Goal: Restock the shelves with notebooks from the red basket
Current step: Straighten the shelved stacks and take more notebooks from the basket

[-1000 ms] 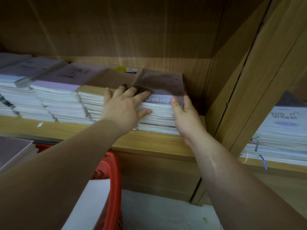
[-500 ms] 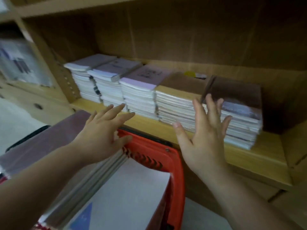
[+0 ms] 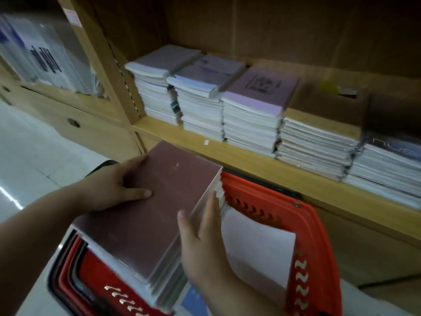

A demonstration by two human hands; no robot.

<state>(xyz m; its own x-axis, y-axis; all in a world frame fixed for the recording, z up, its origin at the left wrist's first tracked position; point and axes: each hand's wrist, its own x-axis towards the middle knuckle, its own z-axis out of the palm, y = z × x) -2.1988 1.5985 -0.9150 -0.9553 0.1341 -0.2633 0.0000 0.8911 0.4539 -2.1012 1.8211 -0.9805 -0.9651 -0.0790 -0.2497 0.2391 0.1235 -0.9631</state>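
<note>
A stack of notebooks with a maroon cover rests across the red basket at the bottom of the view. My left hand clasps the stack's left edge, thumb lying on the cover. My right hand presses against its right side, thumb on top. More notebooks and a white sheet lie deeper in the basket. On the wooden shelf behind stand several piles of notebooks, side by side.
A shelf upright divides this bay from the left bay, where plastic-wrapped books stand. Low cabinet drawers sit under them. Pale tiled floor lies at left.
Both hands left the rightmost shelf pile, drew back open, then came down onto the maroon stack in the basket. The view swung left and down.
</note>
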